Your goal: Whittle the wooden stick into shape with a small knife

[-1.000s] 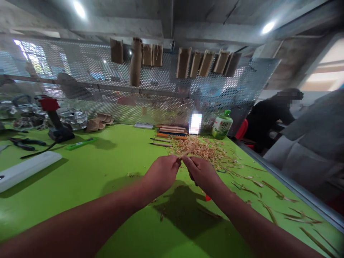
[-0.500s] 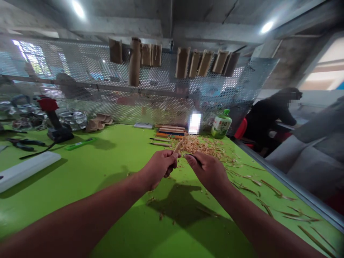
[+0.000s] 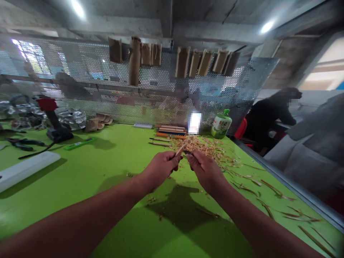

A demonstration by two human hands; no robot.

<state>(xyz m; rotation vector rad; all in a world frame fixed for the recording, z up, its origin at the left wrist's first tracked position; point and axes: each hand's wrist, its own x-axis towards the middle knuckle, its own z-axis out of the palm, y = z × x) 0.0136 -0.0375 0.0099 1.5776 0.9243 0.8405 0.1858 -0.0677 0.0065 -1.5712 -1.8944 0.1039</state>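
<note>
My left hand [image 3: 163, 168] is closed round a slim, pale strip of wood [image 3: 181, 147] that points up and away to the right. Close beside it, my right hand [image 3: 205, 166] is closed on a dark-handled knife [image 3: 186, 152]; most of it is hidden by the fingers. The dark end of the knife meets the wood strip near the left thumb, though the exact contact is too small to make out. Behind both hands lies a heap of curly wood shavings [image 3: 206, 147] on the green table [image 3: 115, 211].
Thin carving tools [image 3: 160, 144] and wooden sticks [image 3: 172, 129] lie behind the hands. A green bottle [image 3: 221, 124] and a lit screen [image 3: 195, 123] stand at the back. Left are a power drill [image 3: 55, 118], pliers [image 3: 24, 144] and a white bar [image 3: 29, 170]. A person [image 3: 270, 114] sits at the right.
The wood strip has tilted further to the right. My right hand has turned slightly and moved closer to the left, bringing the knife to the strip.
</note>
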